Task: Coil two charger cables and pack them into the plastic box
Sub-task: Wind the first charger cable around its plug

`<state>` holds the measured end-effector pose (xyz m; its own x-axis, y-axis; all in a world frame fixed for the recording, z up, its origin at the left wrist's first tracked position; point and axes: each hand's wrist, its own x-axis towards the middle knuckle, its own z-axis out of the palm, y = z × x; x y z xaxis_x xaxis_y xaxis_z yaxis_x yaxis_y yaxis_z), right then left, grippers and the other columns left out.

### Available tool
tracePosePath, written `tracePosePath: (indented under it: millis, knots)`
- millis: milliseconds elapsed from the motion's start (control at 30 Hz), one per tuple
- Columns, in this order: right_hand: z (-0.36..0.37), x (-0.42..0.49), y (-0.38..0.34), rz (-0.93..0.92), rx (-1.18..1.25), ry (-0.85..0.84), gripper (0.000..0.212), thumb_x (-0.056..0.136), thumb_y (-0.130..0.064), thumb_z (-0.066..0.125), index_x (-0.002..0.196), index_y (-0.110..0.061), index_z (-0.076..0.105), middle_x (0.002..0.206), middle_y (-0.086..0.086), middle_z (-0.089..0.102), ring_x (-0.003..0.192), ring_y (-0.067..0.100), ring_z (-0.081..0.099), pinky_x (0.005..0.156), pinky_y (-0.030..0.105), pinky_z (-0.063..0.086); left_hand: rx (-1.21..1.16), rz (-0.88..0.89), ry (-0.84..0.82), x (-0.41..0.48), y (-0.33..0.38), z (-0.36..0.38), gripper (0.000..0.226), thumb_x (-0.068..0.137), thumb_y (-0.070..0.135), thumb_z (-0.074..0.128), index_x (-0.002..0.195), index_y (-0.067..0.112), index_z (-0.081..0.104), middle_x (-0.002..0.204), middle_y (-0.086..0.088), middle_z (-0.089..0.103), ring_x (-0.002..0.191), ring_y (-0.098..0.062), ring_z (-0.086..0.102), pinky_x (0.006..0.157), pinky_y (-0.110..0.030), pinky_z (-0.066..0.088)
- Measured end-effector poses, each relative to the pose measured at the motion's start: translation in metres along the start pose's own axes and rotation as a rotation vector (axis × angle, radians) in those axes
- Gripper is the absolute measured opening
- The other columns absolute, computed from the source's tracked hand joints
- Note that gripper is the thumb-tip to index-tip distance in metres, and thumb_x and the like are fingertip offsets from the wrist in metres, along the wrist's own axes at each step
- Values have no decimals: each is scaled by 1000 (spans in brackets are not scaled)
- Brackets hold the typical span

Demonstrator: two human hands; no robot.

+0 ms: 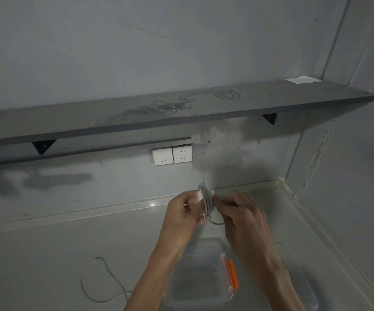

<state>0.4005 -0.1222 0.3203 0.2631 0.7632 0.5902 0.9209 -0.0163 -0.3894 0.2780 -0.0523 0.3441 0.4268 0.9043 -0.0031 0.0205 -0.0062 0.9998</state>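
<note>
Both hands hold a grey charger cable (206,199) wound into a small upright coil above the counter. My left hand (187,211) grips the coil from the left, together with a white plug or tag. My right hand (242,217) pinches the coil from the right, and a short loose loop of cable hangs below it. Below my forearms stands a clear plastic box (200,286) with an orange clip on its right side. A second thin cable (96,281) lies loose in a curve on the counter at the lower left.
The pale counter (69,248) runs to a raised back edge and a wall corner on the right. Two white sockets (172,155) sit on the wall under a grey shelf (159,117). What looks like the box's clear lid (304,288) lies to the right of the box.
</note>
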Motion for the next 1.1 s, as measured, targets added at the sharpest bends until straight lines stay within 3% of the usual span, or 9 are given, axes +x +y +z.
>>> tracePosePath:
  millis: [133,233,333,433,500,600,800,967,1100]
  knots:
    - [9,-3,0,66,129,119,38,74,7,75,102,-18,76,75,-2,64,67,17,60,59,13,37,219,102,30,3,-7,0,11,87,23,62,90,20,72,87,-17,69,86,-34,69,81,-53,58]
    - [18,-9,-5,121,243,222,39,75,3,76,106,-22,74,73,-2,66,62,15,60,56,21,45,393,118,18,6,-19,-2,22,83,37,59,99,27,70,93,-5,66,91,-24,67,85,-46,57]
    - [23,-13,-7,167,354,293,42,76,3,75,112,-18,72,77,-1,70,66,12,64,61,22,50,522,147,3,8,-20,-4,19,89,26,61,107,24,69,101,-4,67,93,-14,66,88,-35,56]
    - [22,-11,-13,296,506,364,40,77,5,73,108,-20,73,80,-10,73,74,4,66,69,12,50,421,79,-44,2,-13,-4,13,91,16,59,97,18,71,89,-3,72,85,-16,72,80,-36,61]
    - [19,-6,-23,373,596,357,38,79,0,73,103,-29,74,79,-23,71,79,-2,66,71,8,47,241,-24,-105,-6,-12,1,17,93,3,57,90,10,72,78,0,73,76,-13,74,67,-28,62]
    - [21,-3,-35,223,449,281,31,80,-5,74,103,-26,75,84,-20,70,82,1,65,72,4,44,49,-77,-77,-14,-11,2,26,90,-11,51,86,5,71,67,2,71,66,-10,70,58,-22,56]
    - [12,0,-32,199,565,212,28,82,-9,72,107,-23,73,87,-13,73,80,-1,66,69,6,45,-131,-87,-20,-11,-6,-15,24,88,-11,54,103,1,69,81,-7,72,81,-22,72,72,-35,62]
    - [18,3,-24,290,699,114,15,86,-11,67,92,-24,73,87,-11,73,83,6,68,71,24,55,-153,-40,15,-12,-8,-17,20,90,2,62,109,5,67,92,-15,69,88,-22,72,77,-36,62]
    - [28,2,-22,354,858,88,13,88,-6,64,90,-17,71,87,-1,72,81,14,69,69,32,56,-114,25,46,-12,-12,-16,21,88,15,65,108,19,69,108,-18,65,103,-30,68,86,-46,59]
